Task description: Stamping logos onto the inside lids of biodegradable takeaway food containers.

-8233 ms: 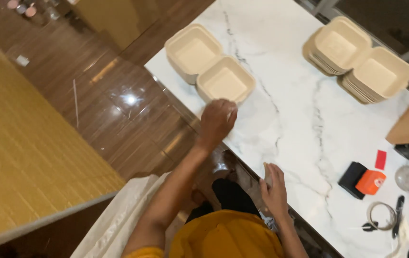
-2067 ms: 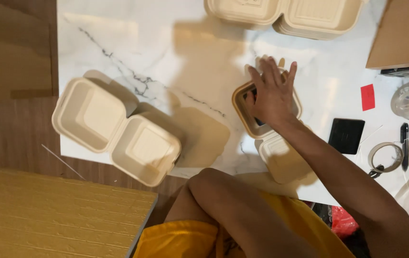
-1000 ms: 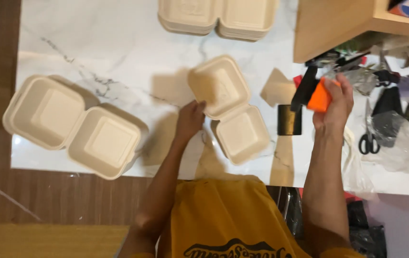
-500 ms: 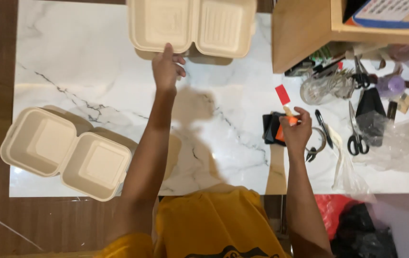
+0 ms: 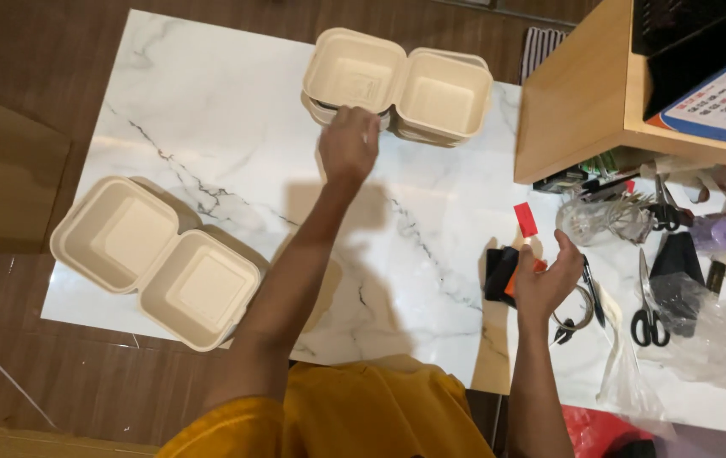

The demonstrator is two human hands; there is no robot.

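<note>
Since half a second ago: left hand closed over the near rim of the stacked clamshell trays at the far edge of the tabletop, where before only reaching flat toward them; fingers now curled tight around that rim, thumb hidden; right hand raised a little above the tabletop near its right edge, fingers wrapped loosely about the orange-and-black tape dispenser, red tab sticking up just beyond it. Judged from this: grip on the stack now taken, dispenser kept ready.

Stacked clamshell trays pale beige, moulded fibre, hinged and lying open, two square wells side by side, several nested; matt, light and stiff-looking. Second open tray of the same kind at the near left corner, untouched. Scissors and clutter beyond the right hand, beneath a wooden shelf.
</note>
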